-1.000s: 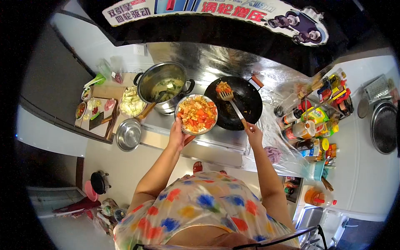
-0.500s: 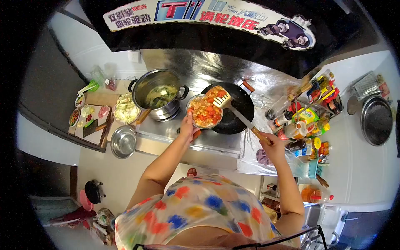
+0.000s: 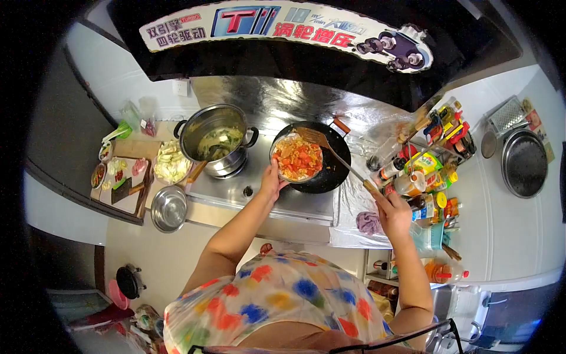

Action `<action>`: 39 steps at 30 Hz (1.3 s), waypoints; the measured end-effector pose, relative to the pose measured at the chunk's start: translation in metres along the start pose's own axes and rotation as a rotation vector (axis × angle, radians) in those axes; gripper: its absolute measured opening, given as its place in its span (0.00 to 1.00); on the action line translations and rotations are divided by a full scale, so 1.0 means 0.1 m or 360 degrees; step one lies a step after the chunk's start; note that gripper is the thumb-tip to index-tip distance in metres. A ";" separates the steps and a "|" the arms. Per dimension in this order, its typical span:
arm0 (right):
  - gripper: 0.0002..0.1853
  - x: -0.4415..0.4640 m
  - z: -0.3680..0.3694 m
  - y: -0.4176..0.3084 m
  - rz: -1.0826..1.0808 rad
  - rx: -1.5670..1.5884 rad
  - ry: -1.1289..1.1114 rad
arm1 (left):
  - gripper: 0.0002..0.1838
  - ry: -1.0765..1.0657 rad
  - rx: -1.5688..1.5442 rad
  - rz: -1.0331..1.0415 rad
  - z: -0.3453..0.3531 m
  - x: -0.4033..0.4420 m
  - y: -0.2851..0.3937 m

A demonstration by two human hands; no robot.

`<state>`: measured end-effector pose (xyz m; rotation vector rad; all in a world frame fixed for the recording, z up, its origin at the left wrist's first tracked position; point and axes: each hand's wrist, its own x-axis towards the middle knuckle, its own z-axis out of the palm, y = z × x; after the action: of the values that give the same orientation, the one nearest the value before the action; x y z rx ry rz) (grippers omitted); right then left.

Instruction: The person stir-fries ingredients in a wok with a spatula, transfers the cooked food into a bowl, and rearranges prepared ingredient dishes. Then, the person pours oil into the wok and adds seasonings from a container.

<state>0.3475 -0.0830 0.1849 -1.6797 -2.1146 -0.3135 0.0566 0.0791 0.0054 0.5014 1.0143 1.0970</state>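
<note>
Plainly, both hands are occupied: the left hand (image 3: 272, 182) grips the bowl (image 3: 302, 181) at its near-left rim, fingers underneath mostly hidden, while the right hand (image 3: 394, 212) is curled round the wooden end of the slotted spatula (image 3: 348, 165). The bowl, filled with a tomato-and-egg mix (image 3: 299, 159), sits just beyond the left grip and over the left part of the wok (image 3: 337, 165). Up and left from the right grip, the spatula's blade lies at the bowl's far edge; whether it touches cannot be told. Open black wok shows right of the bowl — its far handle (image 3: 341, 125) beyond the spatula.

To the left grip's left, near it, stands the pot (image 3: 221, 168), with bare steel stovetop (image 3: 259, 203) between. Below and left of the right grip, foil covering (image 3: 351, 203) spreads over the counter, a purple cloth (image 3: 369, 223) on it; bottles (image 3: 433, 177) crowd close on the right. Farther left of the left grip are a steel basin (image 3: 169, 209) and a cutting board (image 3: 127, 200) — overhead, beyond both hands, hangs the dark range hood (image 3: 283, 65).
</note>
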 end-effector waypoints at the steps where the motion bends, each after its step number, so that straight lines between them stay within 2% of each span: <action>1: 0.17 0.00 0.01 0.04 0.0015 0.0004 0.0007 | 0.26 -0.0007 -0.0001 0.0006 0.00 0.01 -0.01; 4: 0.17 -0.03 0.24 0.24 0.0318 0.0825 0.0170 | 0.27 0.0074 0.0091 -0.0022 0.00 -0.07 0.04; 5: 0.16 -0.08 0.37 0.37 0.0578 0.1120 0.0056 | 0.28 0.0069 0.0064 -0.0009 -0.04 -0.09 0.03; 8: 0.16 0.00 0.40 0.58 0.1179 0.1288 -0.0519 | 0.29 0.0022 -0.0013 0.0044 -0.21 -0.16 0.04; 9: 0.16 0.02 0.51 0.65 0.0923 0.0958 -0.0501 | 0.29 -0.0011 -0.0043 0.0064 -0.27 -0.24 0.08; 12: 0.14 0.11 0.69 0.67 0.0912 0.0812 -0.0821 | 0.28 -0.0007 -0.0135 0.0088 -0.27 -0.58 0.24; 16: 0.15 0.24 0.92 0.65 0.0715 0.0674 -0.0997 | 0.27 0.0027 -0.0161 0.0154 -0.50 -0.76 0.28; 20: 0.17 0.39 0.88 0.37 0.0810 0.0584 -0.1142 | 0.26 0.0143 -0.0103 0.0147 -0.48 -0.96 0.41; 21: 0.16 0.33 1.03 0.32 0.0730 0.0604 -0.1045 | 0.26 0.0136 -0.0081 0.0159 -0.49 -0.98 0.41; 22: 0.16 0.28 1.16 0.27 0.0767 0.0593 -0.1077 | 0.26 0.0127 -0.0058 0.0172 -0.51 -0.99 0.42; 25: 0.15 0.18 1.56 0.11 0.0812 0.0667 -0.0869 | 0.27 0.0187 -0.0056 0.0141 -0.49 -1.00 0.43; 28: 0.14 0.21 1.95 -0.03 0.0984 0.0647 -0.0747 | 0.29 0.0134 -0.0021 0.0096 -0.50 -0.99 0.46; 29: 0.13 0.12 2.16 -0.02 0.0818 0.0702 -0.0551 | 0.29 0.0125 -0.0018 0.0089 -0.50 -0.99 0.48; 31: 0.14 0.08 2.33 -0.08 0.0926 0.0854 -0.0455 | 0.29 0.0101 -0.0011 0.0078 -0.48 -0.99 0.52; 36: 0.16 -0.03 2.52 -0.06 0.1000 0.1368 -0.0080 | 0.28 0.0099 0.0040 0.0136 -0.56 -0.82 0.44; 37: 0.15 -0.08 2.50 0.01 0.1061 0.1296 -0.0151 | 0.28 0.0157 0.0073 0.0100 -0.58 -0.76 0.41; 39: 0.14 -0.01 2.11 0.06 0.0953 0.1209 -0.0187 | 0.26 0.0332 0.0147 0.0011 -0.57 -0.64 0.37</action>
<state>0.3152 0.0074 -0.0030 -1.7299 -1.3973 0.6910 -0.0175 0.0291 0.0337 0.4718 1.2512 1.1289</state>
